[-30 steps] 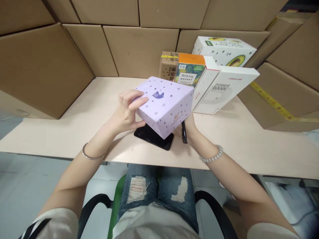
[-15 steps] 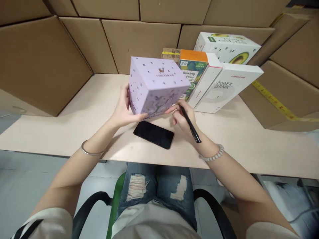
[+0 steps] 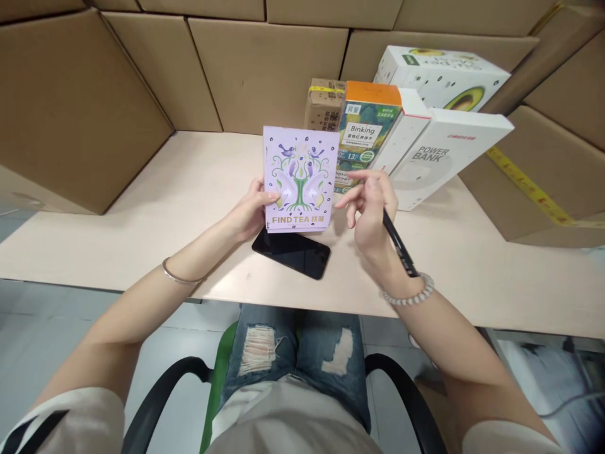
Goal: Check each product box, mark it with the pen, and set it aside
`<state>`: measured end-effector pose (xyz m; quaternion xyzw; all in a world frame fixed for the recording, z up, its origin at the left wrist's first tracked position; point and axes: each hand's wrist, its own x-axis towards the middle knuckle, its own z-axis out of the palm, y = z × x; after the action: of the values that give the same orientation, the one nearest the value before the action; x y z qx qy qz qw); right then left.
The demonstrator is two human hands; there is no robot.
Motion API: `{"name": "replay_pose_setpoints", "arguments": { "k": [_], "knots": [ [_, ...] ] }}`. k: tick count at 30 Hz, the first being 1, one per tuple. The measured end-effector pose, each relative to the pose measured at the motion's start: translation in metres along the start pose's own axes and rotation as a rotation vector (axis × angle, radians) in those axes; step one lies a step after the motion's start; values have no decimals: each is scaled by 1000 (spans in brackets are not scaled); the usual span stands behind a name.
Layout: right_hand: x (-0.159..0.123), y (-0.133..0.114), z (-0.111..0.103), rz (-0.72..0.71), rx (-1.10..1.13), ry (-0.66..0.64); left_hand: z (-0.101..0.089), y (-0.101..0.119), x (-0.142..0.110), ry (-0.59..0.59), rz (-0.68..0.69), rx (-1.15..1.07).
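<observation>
A lilac tea box [image 3: 301,180] printed with birds, a green plant and "FIND TEA" faces me, tilted up. Its left edge is gripped by my left hand [image 3: 251,211], thumb on the front and fingers behind. My right hand [image 3: 373,217] is just right of the box, apart from it, with a black pen [image 3: 399,246] tucked in it and pointing back along the wrist. The index finger and thumb are loosely bent. Below the box a black smartphone [image 3: 297,254] lies flat on the table, its upper edge partly covered by the box.
Behind my right hand stand an orange-topped Binking box [image 3: 366,126], a white power bank box [image 3: 444,154], a small brown carton [image 3: 324,104] and a white avocado-print box [image 3: 439,75]. Large cardboard boxes [image 3: 269,75] wall the back and both sides of the pale table [image 3: 155,189].
The tea box has turned so its decorated front faces me, and its top no longer shows. My right hand has come away from it to the right, still with the pen.
</observation>
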<state>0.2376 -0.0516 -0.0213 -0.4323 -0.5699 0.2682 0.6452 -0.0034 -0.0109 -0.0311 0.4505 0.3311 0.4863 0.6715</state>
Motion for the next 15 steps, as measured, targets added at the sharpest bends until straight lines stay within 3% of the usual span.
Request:
{"name": "replay_pose_setpoints", "arguments": {
  "k": [5, 9, 15],
  "knots": [
    [-4, 10, 3, -66, -20, -56, -2, 1, 0, -54, 11, 52],
    [-13, 0, 3, -169, -88, -92, 0, 5, -4, -130, 68, 111],
    [-20, -22, 5, -363, -545, -281, 3, 9, -6, -90, -9, 158]
  ]
}}
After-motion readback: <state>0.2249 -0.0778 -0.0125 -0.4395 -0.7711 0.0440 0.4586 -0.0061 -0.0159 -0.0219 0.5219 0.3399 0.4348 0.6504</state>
